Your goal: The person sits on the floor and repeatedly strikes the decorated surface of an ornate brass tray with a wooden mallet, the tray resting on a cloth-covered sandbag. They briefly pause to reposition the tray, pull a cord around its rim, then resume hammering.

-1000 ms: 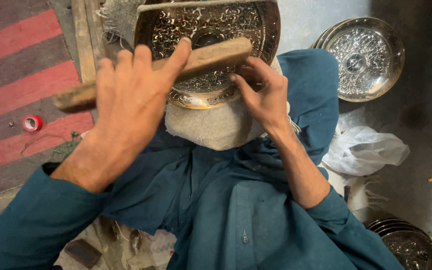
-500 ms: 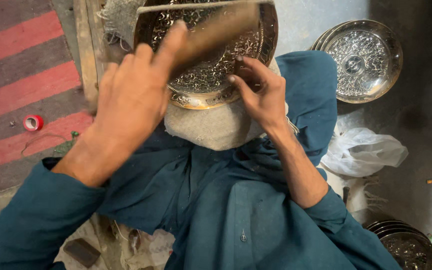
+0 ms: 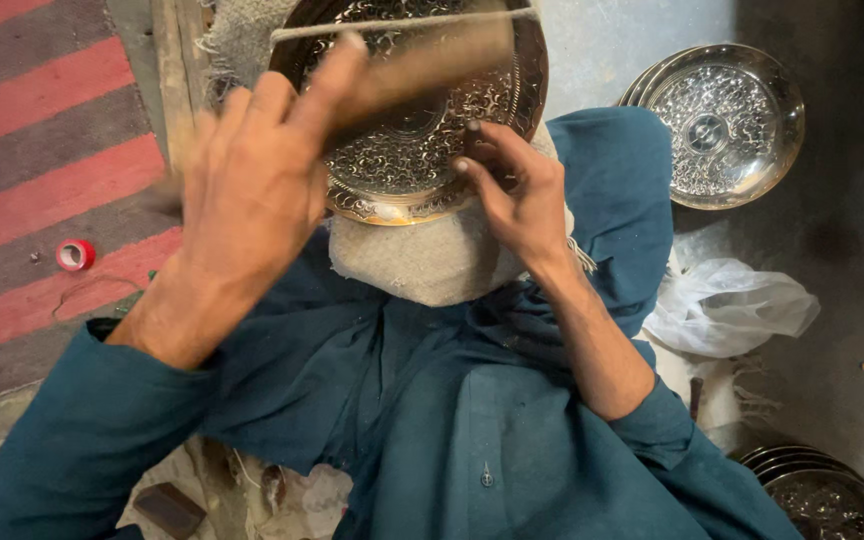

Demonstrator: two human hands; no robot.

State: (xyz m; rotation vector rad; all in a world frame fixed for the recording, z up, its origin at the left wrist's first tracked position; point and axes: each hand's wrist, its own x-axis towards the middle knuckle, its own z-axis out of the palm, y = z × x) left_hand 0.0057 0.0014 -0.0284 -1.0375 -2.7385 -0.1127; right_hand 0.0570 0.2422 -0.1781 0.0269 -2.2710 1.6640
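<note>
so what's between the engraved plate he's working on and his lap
In the head view, a pale coarse cloth pad lies between the engraved plate and the lap, cushioning the plate's lower rim. The right hand steadies the plate.

A crumpled white plastic bag (image 3: pixel 727 305) lies on the floor at three o'clock. It is the only packaging in view. No labels, signs or screens show.

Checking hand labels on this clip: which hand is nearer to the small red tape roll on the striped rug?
Left. The left hand, gripping a blurred wooden stick, is just right of the red tape roll; the right hand rests farther right on the engraved plate.
</note>
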